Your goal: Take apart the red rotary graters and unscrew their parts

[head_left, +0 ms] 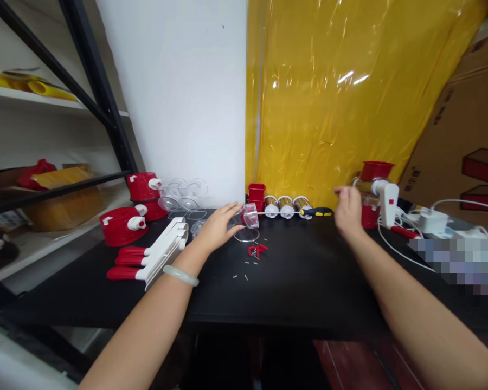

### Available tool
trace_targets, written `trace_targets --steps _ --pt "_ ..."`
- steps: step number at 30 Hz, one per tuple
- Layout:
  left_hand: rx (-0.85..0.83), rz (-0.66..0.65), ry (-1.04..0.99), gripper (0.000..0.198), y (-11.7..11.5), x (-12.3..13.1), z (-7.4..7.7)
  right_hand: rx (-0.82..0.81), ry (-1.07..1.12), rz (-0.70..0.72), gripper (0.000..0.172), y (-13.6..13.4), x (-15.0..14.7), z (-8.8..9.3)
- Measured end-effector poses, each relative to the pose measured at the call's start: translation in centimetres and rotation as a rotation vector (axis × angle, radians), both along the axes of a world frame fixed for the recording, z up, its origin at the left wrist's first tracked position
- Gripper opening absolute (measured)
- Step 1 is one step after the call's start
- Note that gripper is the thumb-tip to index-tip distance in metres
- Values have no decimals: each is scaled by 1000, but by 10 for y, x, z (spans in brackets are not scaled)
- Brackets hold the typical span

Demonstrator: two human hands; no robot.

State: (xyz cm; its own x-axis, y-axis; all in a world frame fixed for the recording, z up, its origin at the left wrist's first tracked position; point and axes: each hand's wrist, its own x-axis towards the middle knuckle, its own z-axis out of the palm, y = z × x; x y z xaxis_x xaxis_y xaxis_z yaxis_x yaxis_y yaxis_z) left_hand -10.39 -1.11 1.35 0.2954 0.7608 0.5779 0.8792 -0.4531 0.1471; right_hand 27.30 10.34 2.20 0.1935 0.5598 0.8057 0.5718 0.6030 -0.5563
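Note:
Stretched over a clear plastic cup-like part, my left hand has its thumb apart from the straight fingers; the fingertips are at the part's left side, and I cannot tell if they touch it. My right hand is raised at the right, its fingers curled together and slightly blurred; whatever they may hold is hidden. Just beyond it stands an assembled red and clear device with a white crank arm. A screwdriver with a black and yellow handle lies between the hands, its shaft pointing left.
Small red pieces and several screws lie on the black table. Drum graters line the back. Left are red bases, white cranks with red handles and clear discs. A charger and cables sit right.

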Motion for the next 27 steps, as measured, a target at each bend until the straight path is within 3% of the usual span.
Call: trace_targets --steps 4,9,16,22,27 --pt "-18 50 0 59 -2 1 0 -194 195 58 55 5 -12 -32" --pt "-24 55 -8 61 -2 3 0 -474 357 211 48 1 -20 -33" --pt "-26 77 4 60 -4 2 2 -555 407 279 39 0 -24 -37" --pt "32 12 -58 65 -1 -1 0 -589 390 310 45 -3 -22 -36" --pt "36 3 -137 62 5 -4 -5 -571 510 465 43 -7 -23 -33"
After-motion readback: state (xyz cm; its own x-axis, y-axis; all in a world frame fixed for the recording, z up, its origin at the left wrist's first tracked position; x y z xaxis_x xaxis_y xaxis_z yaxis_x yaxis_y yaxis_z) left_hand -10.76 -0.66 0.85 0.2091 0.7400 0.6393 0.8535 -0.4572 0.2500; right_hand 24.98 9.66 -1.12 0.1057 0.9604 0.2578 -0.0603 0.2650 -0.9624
